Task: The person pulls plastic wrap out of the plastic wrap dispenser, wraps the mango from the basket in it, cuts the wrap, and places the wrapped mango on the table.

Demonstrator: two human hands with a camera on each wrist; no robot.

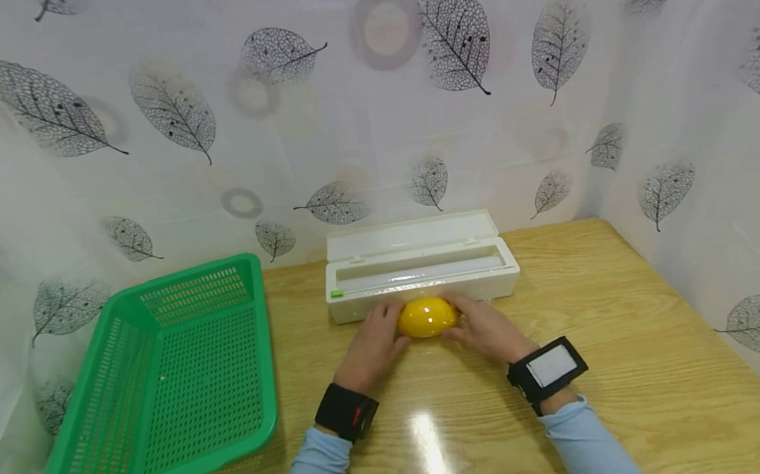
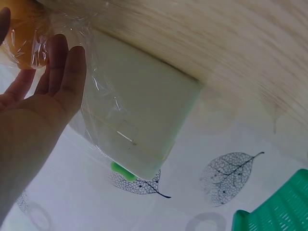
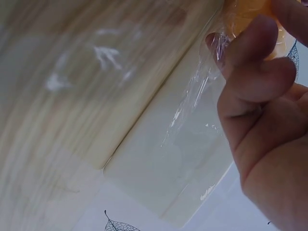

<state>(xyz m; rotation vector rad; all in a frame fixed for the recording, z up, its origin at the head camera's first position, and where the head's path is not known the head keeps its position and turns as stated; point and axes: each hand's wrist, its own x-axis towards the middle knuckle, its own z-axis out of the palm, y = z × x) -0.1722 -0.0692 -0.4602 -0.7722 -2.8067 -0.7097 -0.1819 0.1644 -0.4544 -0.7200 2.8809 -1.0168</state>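
Note:
A glossy yellow oval fruit point(image 1: 427, 317) is held between both hands, right in front of a white cling film dispenser point(image 1: 427, 291). From the left, my left hand point(image 1: 372, 346) grips one end of the fruit; my right hand point(image 1: 491, 329) grips the other end. Clear cling film point(image 2: 98, 82) covers the fruit and stretches over the dispenser's front in the left wrist view. In the right wrist view, the film point(image 3: 192, 96) bunches and creases by the curled fingers. The dispenser's lid point(image 1: 414, 235) stands raised at the back, with a white roll point(image 1: 425, 271) inside.
A green plastic basket point(image 1: 264, 357) with slotted walls stands at the left of the wooden table point(image 1: 644, 364). Behind the table hangs a leaf-patterned curtain point(image 1: 369, 130), which also runs down both sides. A small green tab point(image 1: 336, 293) sits at the dispenser's left end.

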